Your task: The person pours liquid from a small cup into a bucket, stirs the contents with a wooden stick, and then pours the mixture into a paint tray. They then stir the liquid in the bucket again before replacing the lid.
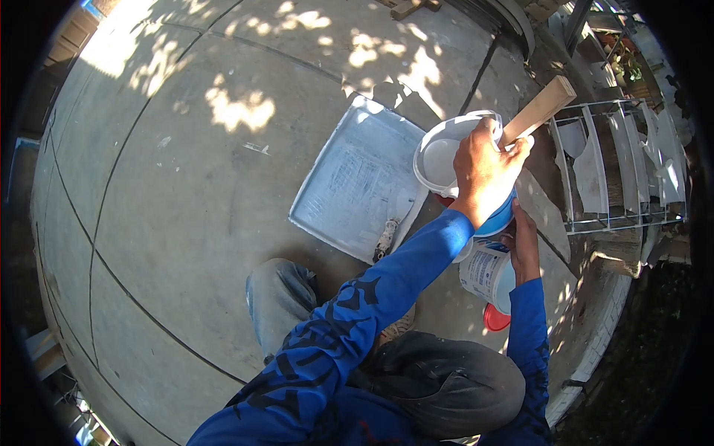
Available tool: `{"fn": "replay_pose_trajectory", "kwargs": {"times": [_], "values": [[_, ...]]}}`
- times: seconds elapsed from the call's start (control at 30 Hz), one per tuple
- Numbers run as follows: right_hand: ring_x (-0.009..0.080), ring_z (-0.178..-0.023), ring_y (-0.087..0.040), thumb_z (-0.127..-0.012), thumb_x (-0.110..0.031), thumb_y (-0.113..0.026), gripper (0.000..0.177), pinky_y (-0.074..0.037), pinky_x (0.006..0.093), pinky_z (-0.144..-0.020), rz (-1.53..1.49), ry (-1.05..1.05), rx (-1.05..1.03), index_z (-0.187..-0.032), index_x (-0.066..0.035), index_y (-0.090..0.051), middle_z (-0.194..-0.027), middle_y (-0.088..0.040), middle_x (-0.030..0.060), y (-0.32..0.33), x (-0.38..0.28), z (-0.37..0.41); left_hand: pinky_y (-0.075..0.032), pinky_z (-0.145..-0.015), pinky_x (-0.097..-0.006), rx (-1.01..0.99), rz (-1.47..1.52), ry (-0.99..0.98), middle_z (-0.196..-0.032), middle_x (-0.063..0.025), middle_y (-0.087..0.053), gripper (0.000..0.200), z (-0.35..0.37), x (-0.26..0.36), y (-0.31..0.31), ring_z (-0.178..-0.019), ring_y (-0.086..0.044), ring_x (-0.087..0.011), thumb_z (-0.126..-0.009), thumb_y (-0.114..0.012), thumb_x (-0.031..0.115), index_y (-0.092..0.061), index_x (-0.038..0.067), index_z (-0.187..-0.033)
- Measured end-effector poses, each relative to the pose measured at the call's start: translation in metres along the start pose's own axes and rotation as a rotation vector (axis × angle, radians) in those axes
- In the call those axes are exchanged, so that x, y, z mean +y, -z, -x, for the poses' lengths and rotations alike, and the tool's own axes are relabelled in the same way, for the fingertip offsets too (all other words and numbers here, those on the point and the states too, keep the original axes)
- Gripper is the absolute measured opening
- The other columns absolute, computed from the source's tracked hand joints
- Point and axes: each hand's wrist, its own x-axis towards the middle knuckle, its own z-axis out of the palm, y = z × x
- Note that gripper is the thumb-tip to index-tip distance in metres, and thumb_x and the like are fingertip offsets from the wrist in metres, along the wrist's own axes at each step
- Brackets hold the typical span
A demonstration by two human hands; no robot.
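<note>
My left hand (487, 167) is closed around a flat wooden stick (541, 109) at the rim of a white paint bucket (429, 177). White paint (440, 160) shows inside the bucket, which has blue on its lower side. My right hand (525, 241) grips that bucket's blue side from below; some of its fingers are hidden. The bucket tilts over the right edge of a paint tray (353, 167) coated with whitish paint. A paint-smeared brush or roller handle (386, 238) lies in the tray's near corner.
Below my right hand is another white bucket (482, 272) with a printed label, beside a red lid (496, 318). A white wire rack (608, 167) with pale pieces stands at the right. Concrete floor (186, 223) with joint lines spreads to the left.
</note>
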Motion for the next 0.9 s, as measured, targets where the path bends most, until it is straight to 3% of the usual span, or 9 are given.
{"fn": "replay_pose_trajectory", "kwargs": {"times": [0.2,0.47,0.7,0.77,0.9], "values": [[0.0058,-0.056,-0.047,-0.094,-0.048,-0.06,0.043,-0.032,0.0204,-0.048,0.0,0.02,0.0,-0.098,-0.005,-0.066,-0.068,-0.056,-0.0023,0.003,0.0,-0.007,-0.045,-0.058,-0.0398,0.031,0.043,0.043,-0.065,-0.0135,-0.058,0.044,-0.001,0.001,-0.005,-0.059,-0.057,-0.0247,-0.079,-0.078,0.034,-0.049,0.002,-0.072],[0.0059,-0.062,-0.046,-0.093,-0.049,-0.062,0.043,-0.033,0.0214,-0.052,0.011,0.036,0.027,-0.097,-0.007,-0.065,-0.073,-0.055,-0.0026,0.002,-0.002,-0.01,-0.05,-0.064,-0.0414,0.036,0.013,0.047,-0.072,-0.0173,-0.065,0.045,-0.008,-0.002,-0.006,-0.066,-0.065,-0.029,-0.079,-0.077,0.04,-0.059,-0.002,-0.084],[0.0061,-0.065,-0.045,-0.091,-0.051,-0.064,0.04,-0.033,0.0227,-0.056,0.04,0.051,0.09,-0.088,-0.011,-0.062,-0.072,-0.053,-0.0036,0.001,-0.006,-0.009,-0.05,-0.062,-0.0384,0.054,0.034,0.029,-0.071,-0.016,-0.066,0.044,-0.011,-0.007,-0.006,-0.065,-0.065,-0.0264,-0.079,-0.077,0.038,-0.061,-0.003,-0.083],[0.0062,-0.065,-0.045,-0.09,-0.051,-0.064,0.039,-0.034,0.0228,-0.056,0.06,0.058,0.096,-0.087,-0.012,-0.062,-0.072,-0.053,-0.0036,0.002,-0.006,-0.011,-0.052,-0.064,-0.0431,0.006,0.064,0.069,-0.071,-0.0183,-0.067,0.039,-0.012,-0.007,-0.004,-0.068,-0.069,-0.0346,-0.083,-0.075,0.034,-0.056,0.0,-0.085],[0.0068,-0.067,-0.046,-0.089,-0.053,-0.064,0.041,-0.035,0.0234,-0.058,0.094,0.069,0.11,-0.086,-0.012,-0.062,-0.073,-0.054,-0.0033,0.005,-0.006,-0.014,-0.052,-0.063,-0.0427,0.025,0.1,0.046,-0.071,-0.0184,-0.067,0.039,-0.012,-0.013,-0.006,-0.067,-0.069,-0.0343,-0.083,-0.075,0.034,-0.056,0.0,-0.085]]}}
